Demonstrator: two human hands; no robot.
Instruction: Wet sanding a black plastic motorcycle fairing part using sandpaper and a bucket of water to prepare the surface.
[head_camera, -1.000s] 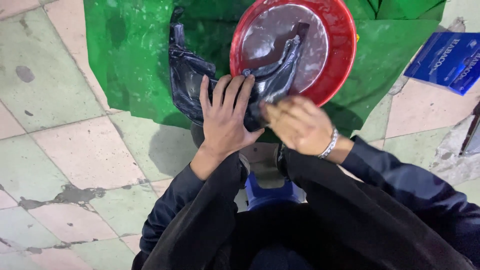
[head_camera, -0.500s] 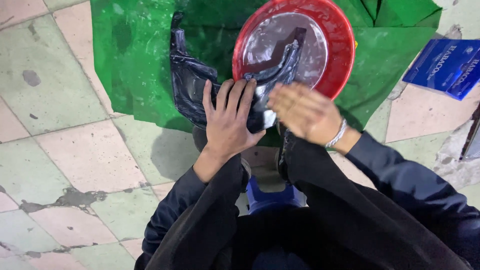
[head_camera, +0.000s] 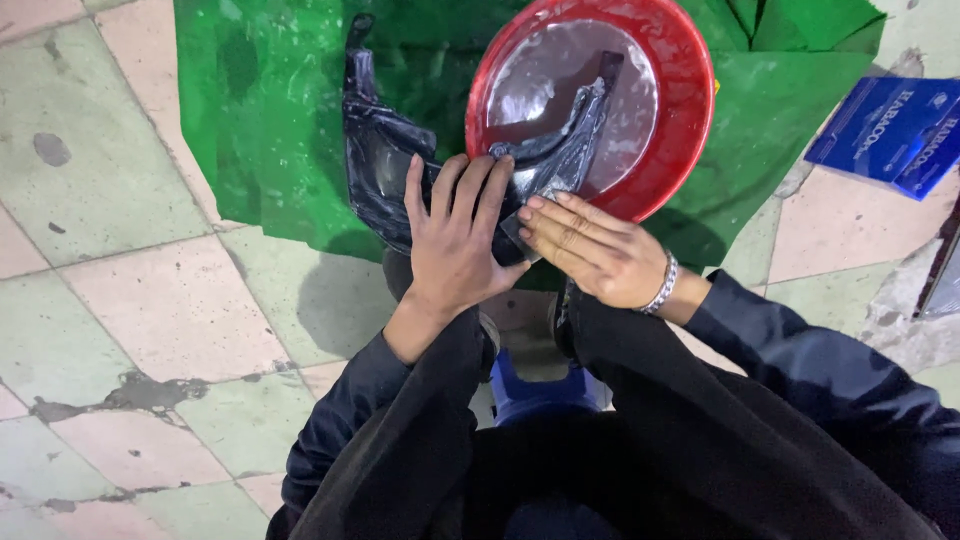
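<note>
Since a second ago your right hand (head_camera: 590, 250) has drawn slightly back toward you along the part, while your left hand (head_camera: 455, 235) has kept its place. What you are working on is a curved black plastic panel (head_camera: 385, 165), wet and glossy, lying across the green sheet (head_camera: 270, 110) with its far end resting in the red basin (head_camera: 680, 110) at about 1 o'clock from your hands. Your left hand lies flat on the panel, fingers spread wide and pressing down, gripping nothing. Your right hand sits just beside it at 3 o'clock, fingers straight and together, their tips on the panel's near edge; whether something small is pinched beneath them, you cannot tell. A silver bracelet (head_camera: 662, 285) circles your right wrist. Soapy water fills the basin. Out at 2 o'clock a blue packet (head_camera: 890, 130) lies on the tiled floor (head_camera: 130, 300). At 6 o'clock, between your knees, a blue stool (head_camera: 540, 395) shows.
</note>
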